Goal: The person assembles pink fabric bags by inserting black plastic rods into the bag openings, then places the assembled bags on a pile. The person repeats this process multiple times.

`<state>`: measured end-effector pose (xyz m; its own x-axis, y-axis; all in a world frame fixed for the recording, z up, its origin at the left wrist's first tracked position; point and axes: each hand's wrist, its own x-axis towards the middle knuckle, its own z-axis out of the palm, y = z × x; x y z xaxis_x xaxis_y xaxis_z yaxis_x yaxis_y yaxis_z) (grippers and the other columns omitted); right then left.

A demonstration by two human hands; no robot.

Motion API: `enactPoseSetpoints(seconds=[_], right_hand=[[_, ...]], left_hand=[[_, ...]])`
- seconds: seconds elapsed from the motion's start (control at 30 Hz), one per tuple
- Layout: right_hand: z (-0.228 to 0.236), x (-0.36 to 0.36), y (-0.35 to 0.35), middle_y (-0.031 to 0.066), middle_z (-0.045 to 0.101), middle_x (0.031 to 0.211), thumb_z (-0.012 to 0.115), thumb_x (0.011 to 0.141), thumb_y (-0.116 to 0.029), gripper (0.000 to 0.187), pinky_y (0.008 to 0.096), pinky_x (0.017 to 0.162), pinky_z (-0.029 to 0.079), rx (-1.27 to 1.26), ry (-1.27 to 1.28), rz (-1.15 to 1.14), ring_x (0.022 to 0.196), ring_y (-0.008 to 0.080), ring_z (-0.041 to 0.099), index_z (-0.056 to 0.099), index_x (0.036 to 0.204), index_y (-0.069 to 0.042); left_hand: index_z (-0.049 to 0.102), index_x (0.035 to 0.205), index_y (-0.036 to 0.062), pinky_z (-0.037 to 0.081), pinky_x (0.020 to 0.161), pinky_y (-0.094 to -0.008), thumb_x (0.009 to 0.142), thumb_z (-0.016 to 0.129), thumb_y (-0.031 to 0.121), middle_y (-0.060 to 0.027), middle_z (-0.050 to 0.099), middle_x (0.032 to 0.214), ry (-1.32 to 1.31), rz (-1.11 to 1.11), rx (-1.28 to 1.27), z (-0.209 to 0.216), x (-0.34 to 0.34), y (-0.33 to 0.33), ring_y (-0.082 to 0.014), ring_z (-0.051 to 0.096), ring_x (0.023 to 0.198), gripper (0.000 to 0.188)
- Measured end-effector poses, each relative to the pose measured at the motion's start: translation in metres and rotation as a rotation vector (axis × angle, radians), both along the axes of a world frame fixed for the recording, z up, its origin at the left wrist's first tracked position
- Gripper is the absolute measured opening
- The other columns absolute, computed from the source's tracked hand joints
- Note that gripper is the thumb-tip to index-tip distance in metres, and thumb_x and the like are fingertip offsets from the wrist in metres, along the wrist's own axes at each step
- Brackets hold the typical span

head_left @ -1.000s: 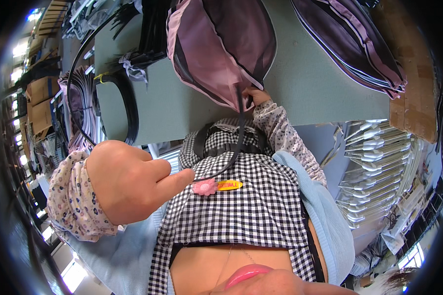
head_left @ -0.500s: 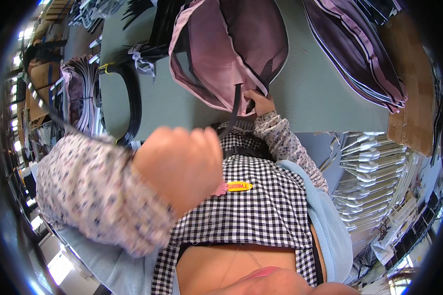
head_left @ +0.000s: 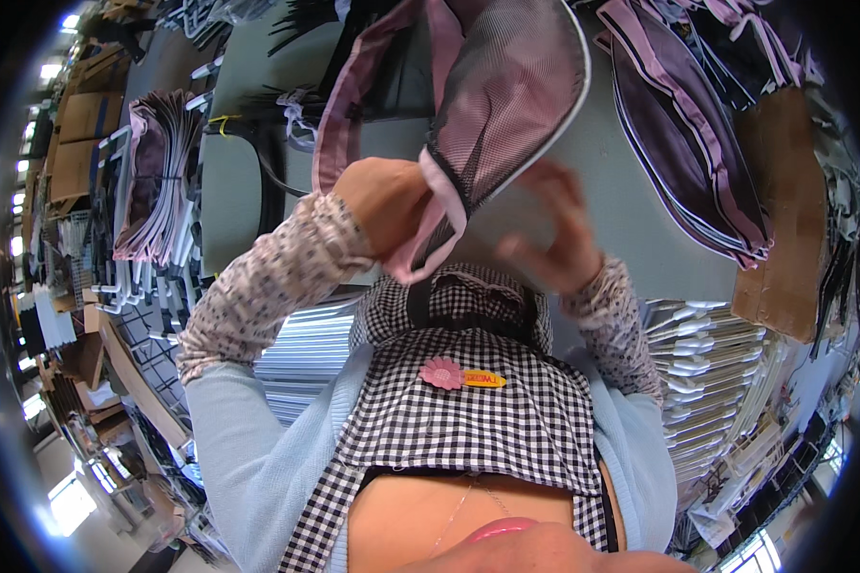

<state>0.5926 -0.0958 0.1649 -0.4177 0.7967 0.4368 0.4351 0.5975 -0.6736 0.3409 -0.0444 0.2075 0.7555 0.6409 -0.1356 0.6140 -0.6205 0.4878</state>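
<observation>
A pink fabric bag point(head_left: 511, 91) with dark mesh and white piping hangs partly lifted over the table's near edge. Its narrow pink corner points down toward my body. My left hand point(head_left: 384, 205) is closed at that corner from the left side, with the fingertips hidden behind the cloth. To the right of the bag, my right hand point(head_left: 559, 234) is blurred, its fingers apart and nothing visible in it. By my left wrist, a thin black strip point(head_left: 282, 180) curves out from a bundle of black strips point(head_left: 248, 167) tied with yellow.
The grey-green table point(head_left: 640, 229) spans the far side. Stacked pink and dark mesh pieces point(head_left: 683, 134) lie at its right, beside brown cardboard point(head_left: 784, 210). Another tied stack point(head_left: 153, 181) hangs at the left. Several white rods point(head_left: 707, 382) are racked below right.
My left hand has moved from close in front of me out to the bag. My right hand has let go of the bag and shifted right. The bag has turned, with its mesh side facing me.
</observation>
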Motion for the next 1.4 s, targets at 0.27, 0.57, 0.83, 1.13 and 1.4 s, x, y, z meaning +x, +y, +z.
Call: enactPoseSetpoints(seconds=[0.27, 0.57, 0.83, 1.13, 1.4], right_hand=[[-0.009, 0.048, 0.071, 0.0184, 0.067, 0.099, 0.057, 0.092, -0.035, 0.042, 0.0363, 0.077, 0.052, 0.226, 0.289, -0.172, 0.088, 0.0293, 0.067, 0.063, 0.105, 0.005], [0.076, -0.001, 0.084, 0.0154, 0.062, 0.069, 0.051, 0.093, -0.027, 0.037, 0.0368, 0.062, 0.05, 0.414, -0.149, -0.312, 0.062, 0.0311, 0.062, 0.062, 0.071, 0.002], [0.115, 0.02, 0.075, 0.0114, 0.068, 0.082, 0.037, 0.101, -0.038, 0.052, 0.0302, 0.067, 0.052, 0.538, -0.24, -0.282, 0.069, 0.0256, 0.064, 0.068, 0.095, 0.003], [0.108, 0.049, 0.063, 0.0106, 0.063, 0.095, 0.039, 0.096, -0.049, 0.054, 0.0353, 0.074, 0.05, 0.453, -0.27, -0.379, 0.082, 0.0249, 0.06, 0.062, 0.106, -0.001], [0.089, 0.102, 0.052, 0.0099, 0.059, 0.107, 0.04, 0.091, -0.059, 0.061, 0.0398, 0.079, 0.048, 0.165, -0.188, -0.547, 0.094, 0.0243, 0.056, 0.057, 0.116, -0.005]], left_hand=[[0.055, 0.123, 0.0041, 0.045, 0.057, -0.0325, 0.094, 0.058, 0.024, -0.0099, 0.059, 0.072, -0.479, 0.018, -0.498, 0.045, -0.054, -0.001, -0.0208, 0.057, 0.059, 0.035], [0.049, 0.133, -0.0005, 0.048, 0.093, -0.0304, 0.094, 0.056, 0.01, -0.0139, 0.059, 0.125, -0.707, -0.124, -0.394, 0.016, -0.05, 0.019, -0.0192, 0.059, 0.109, 0.041], [0.061, 0.097, -0.0036, 0.045, 0.057, -0.0379, 0.093, 0.058, 0.019, -0.0144, 0.058, 0.069, -0.78, -0.183, 0.221, 0.068, -0.034, 0.023, -0.0299, 0.05, 0.056, 0.023], [0.06, 0.095, -0.0045, 0.046, 0.058, -0.0374, 0.094, 0.054, 0.025, -0.0175, 0.056, 0.069, -0.562, -0.312, -0.086, 0.113, -0.043, 0.06, -0.0343, 0.05, 0.059, 0.03], [0.063, 0.095, -0.0004, 0.045, 0.054, -0.0329, 0.095, 0.053, 0.028, -0.0117, 0.057, 0.068, -0.668, -0.225, -0.03, 0.082, -0.023, -0.026, -0.0238, 0.051, 0.058, 0.03]])
